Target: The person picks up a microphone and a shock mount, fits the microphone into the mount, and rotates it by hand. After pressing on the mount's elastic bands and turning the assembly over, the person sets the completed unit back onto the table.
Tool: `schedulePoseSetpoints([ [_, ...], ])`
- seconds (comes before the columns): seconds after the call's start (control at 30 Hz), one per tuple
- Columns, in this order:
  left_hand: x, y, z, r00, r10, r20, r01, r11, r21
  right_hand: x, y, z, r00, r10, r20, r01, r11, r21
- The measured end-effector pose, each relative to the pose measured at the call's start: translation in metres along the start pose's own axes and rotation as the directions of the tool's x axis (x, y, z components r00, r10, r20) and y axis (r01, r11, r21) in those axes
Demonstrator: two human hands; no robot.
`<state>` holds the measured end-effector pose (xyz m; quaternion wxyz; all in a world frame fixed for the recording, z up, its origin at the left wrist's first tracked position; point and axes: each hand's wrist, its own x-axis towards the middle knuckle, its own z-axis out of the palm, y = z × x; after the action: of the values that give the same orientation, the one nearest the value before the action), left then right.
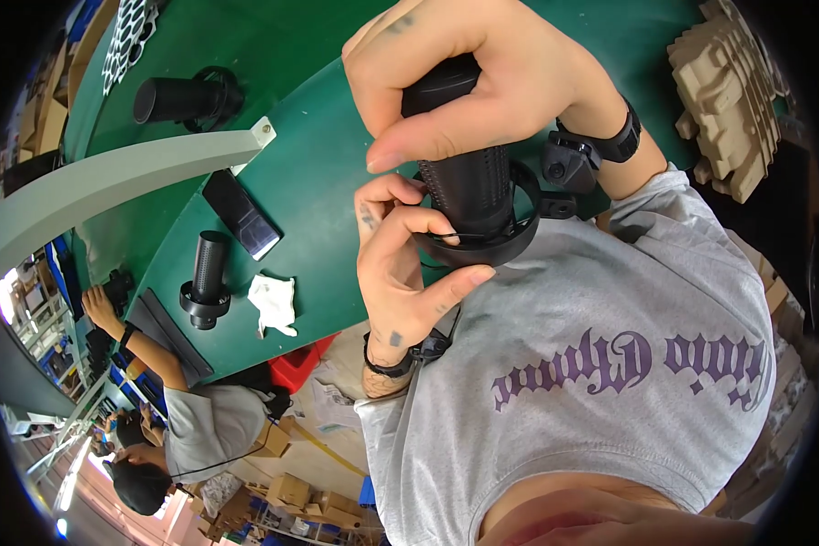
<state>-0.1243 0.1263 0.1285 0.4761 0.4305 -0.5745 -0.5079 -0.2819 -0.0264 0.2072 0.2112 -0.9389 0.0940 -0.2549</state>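
A black microphone [469, 187] with a perforated grille stands in a round black shock mount [505, 250], close in front of my grey shirt. From above, my right hand [482, 82] is closed round the microphone's upper end. My left hand [400, 264] grips the shock mount's side, its fingers at a thin black cord by the rim and its thumb stretched along the outside. A bracket juts from the mount's right side. The fingers hide part of the ring.
On the green table [323, 237] are another microphone [211, 273], a dark phone [243, 216] and a crumpled white cloth [273, 303]. A further microphone [177, 100] lies beyond a pale curved bar [127, 177]. A co-worker [214, 428] sits at left. Stacked cardboard trays [728, 100] stand right.
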Motion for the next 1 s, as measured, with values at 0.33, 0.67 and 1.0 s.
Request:
schedulePoseSetpoints([
  [0.33, 0.003, 0.01, -0.016, 0.998, 0.008, 0.058, -0.019, 0.982, 0.187, -0.008, 0.01, 0.027, 0.941, 0.015, -0.337, 0.16, 0.859, 0.486],
  [0.67, 0.011, -0.032, -0.017, 0.967, -0.156, -0.199, 0.157, 0.988, -0.014, -0.002, 0.014, 0.02, 0.839, -0.05, -0.542, 0.287, 0.887, 0.362],
  [1.0, 0.061, -0.057, -0.033, 0.907, 0.009, -0.42, 0.062, 0.986, 0.154, 0.027, 0.048, 0.056, 0.615, 0.313, -0.724, -0.049, 0.931, 0.362],
])
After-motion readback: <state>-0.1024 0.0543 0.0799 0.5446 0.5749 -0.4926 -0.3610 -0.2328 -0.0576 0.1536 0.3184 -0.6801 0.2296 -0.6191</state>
